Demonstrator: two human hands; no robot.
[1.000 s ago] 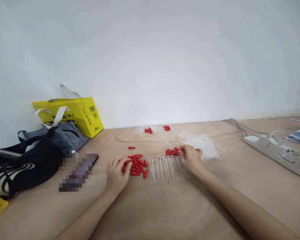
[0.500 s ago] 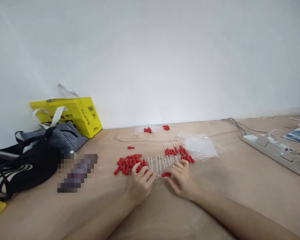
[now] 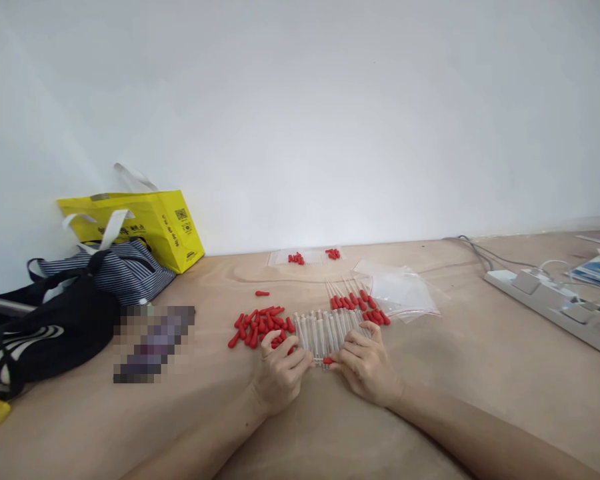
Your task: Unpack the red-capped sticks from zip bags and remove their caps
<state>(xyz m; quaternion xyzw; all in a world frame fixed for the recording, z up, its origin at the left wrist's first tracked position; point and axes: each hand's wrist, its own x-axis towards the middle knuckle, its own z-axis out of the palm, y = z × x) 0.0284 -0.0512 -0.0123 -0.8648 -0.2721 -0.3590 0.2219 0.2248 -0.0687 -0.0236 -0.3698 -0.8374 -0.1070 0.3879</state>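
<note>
A row of clear glass tubes (image 3: 325,331) lies side by side on the wooden table (image 3: 300,427). Loose red rubber caps (image 3: 260,325) are heaped to their left, and more red caps (image 3: 360,305) lie at the row's far right. My left hand (image 3: 280,370) and my right hand (image 3: 367,363) meet at the near end of the row. My right fingers pinch a red cap (image 3: 328,361); my left fingers are curled against a tube end, and what they hold is hidden.
Clear plastic bags (image 3: 405,293) lie behind the tubes, with two small groups of red caps (image 3: 313,256) near the wall. A yellow bag (image 3: 145,227), a striped bag (image 3: 115,273) and a black bag (image 3: 50,333) stand left. A white power strip (image 3: 555,307) lies right.
Both hands came together from the cap piles to the near end of the tube row. The red cap in my right fingers has drawn closer to my left hand.
</note>
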